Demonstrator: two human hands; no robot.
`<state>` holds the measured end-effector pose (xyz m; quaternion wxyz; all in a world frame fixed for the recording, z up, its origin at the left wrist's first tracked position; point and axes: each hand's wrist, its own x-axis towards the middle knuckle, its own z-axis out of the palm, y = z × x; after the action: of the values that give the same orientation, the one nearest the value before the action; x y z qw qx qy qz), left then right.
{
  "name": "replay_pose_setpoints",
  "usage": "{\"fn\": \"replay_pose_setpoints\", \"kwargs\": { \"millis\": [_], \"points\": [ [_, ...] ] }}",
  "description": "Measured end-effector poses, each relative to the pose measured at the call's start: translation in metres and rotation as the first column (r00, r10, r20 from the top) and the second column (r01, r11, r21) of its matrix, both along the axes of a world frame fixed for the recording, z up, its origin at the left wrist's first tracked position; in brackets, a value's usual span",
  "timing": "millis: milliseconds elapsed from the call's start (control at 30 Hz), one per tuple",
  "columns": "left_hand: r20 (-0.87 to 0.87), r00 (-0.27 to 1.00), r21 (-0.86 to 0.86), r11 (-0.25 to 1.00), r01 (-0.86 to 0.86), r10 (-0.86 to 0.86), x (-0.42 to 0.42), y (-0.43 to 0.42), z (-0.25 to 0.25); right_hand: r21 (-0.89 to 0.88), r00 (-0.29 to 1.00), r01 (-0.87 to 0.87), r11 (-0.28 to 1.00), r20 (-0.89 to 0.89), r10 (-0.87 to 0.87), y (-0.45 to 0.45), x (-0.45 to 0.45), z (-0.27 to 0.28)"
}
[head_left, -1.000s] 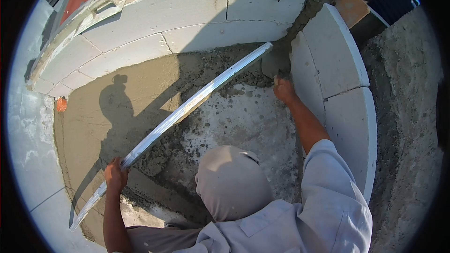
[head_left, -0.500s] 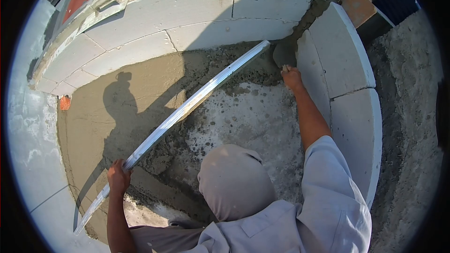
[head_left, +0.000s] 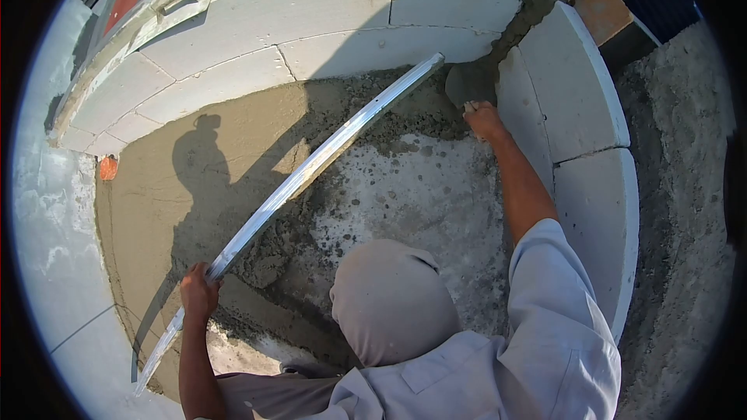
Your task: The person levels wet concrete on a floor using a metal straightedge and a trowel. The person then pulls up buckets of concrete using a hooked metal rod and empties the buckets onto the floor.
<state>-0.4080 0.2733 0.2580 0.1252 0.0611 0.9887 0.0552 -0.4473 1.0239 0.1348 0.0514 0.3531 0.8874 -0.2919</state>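
A long metal straightedge (head_left: 292, 185) lies slantwise over the wet mortar (head_left: 144, 187), its far end close to the back block wall. My left hand (head_left: 200, 292) is wrapped round it near its lower end. Close to the far right corner, my right hand (head_left: 484, 121) is closed on the handle of a trowel. The trowel's dark blade (head_left: 470, 84) rests at or just above the rough mortar there; contact is hard to tell. Smooth mortar covers the left side, while rough, lumpy mortar (head_left: 268, 260) runs along the straightedge's right side.
White block walls (head_left: 334, 4) rise at the back and right. Bare concrete (head_left: 405, 202) shows in the middle. A float (head_left: 175, 12) lies on the left wall top. An orange piece (head_left: 108, 168) sits at the left edge. My covered head (head_left: 393, 303) hides part of the floor.
The straightedge's far end has shifted slightly toward the back wall and left. The trowel and my right hand have moved a little to the left. My left hand keeps its hold.
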Motion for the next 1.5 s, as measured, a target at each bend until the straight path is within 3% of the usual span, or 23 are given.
{"fn": "replay_pose_setpoints", "kwargs": {
  "millis": [67,167,267,367,467,567,667,767,900,1000,1167,1267,1400,1500],
  "points": [
    [-0.018,1.000,0.021,1.000,0.004,-0.004,-0.002,-0.001,-0.002,-0.254,0.988,0.124,0.959,-0.057,-0.143,0.012,0.007,0.023],
    [-0.019,1.000,0.050,0.999,-0.017,0.018,-0.001,0.006,-0.001,0.121,0.941,0.060,0.991,-0.338,-0.015,0.080,0.013,-0.088],
    [0.006,1.000,0.038,0.999,-0.007,0.007,-0.005,0.011,-0.001,0.078,0.983,-0.027,0.997,-0.179,0.041,0.005,0.005,-0.034],
    [0.039,0.999,0.026,1.000,0.002,-0.003,-0.004,0.017,-0.002,0.028,0.988,-0.153,0.988,-0.018,0.154,-0.034,-0.008,-0.024],
    [0.012,1.000,0.046,0.999,0.002,-0.003,-0.002,0.018,0.002,0.278,0.950,-0.312,0.908,0.087,0.299,-0.053,0.020,0.002],
    [0.034,0.999,0.017,1.000,-0.004,0.003,0.001,0.015,0.004,0.390,0.976,-0.215,0.895,0.116,0.183,-0.020,0.044,-0.020],
    [0.056,0.998,0.001,1.000,-0.018,0.018,0.004,0.009,0.003,0.347,1.000,0.018,0.938,0.018,-0.026,0.002,0.048,-0.031],
    [0.065,0.998,0.003,1.000,-0.018,0.017,0.002,0.009,0.001,0.057,0.984,0.126,0.990,-0.137,-0.117,0.008,0.027,-0.083],
    [0.070,0.997,-0.012,1.000,-0.024,0.025,-0.002,0.020,-0.001,0.106,0.947,-0.294,0.950,-0.105,0.304,-0.076,0.017,-0.043],
    [0.074,0.997,-0.028,0.999,-0.028,0.030,0.000,0.023,0.001,0.078,0.932,-0.346,0.935,-0.090,0.352,-0.100,0.032,-0.003],
    [0.083,0.996,-0.016,1.000,0.013,-0.011,0.002,0.018,-0.007,-0.020,0.980,0.006,1.000,-0.196,-0.010,-0.111,0.119,-0.016],
    [0.079,0.995,-0.009,0.998,0.058,-0.057,0.003,0.022,-0.013,0.078,0.980,0.055,0.995,-0.193,-0.039,-0.125,0.193,-0.043],
    [0.101,0.989,-0.011,0.994,0.107,-0.106,0.002,0.029,-0.031,0.046,0.976,0.218,0.975,0.018,-0.219,-0.149,0.255,-0.057],
    [0.097,0.990,-0.047,0.993,0.112,-0.107,0.000,0.045,-0.049,0.380,0.999,0.024,0.925,-0.034,-0.012,-0.157,0.241,-0.052]
  ]
}}
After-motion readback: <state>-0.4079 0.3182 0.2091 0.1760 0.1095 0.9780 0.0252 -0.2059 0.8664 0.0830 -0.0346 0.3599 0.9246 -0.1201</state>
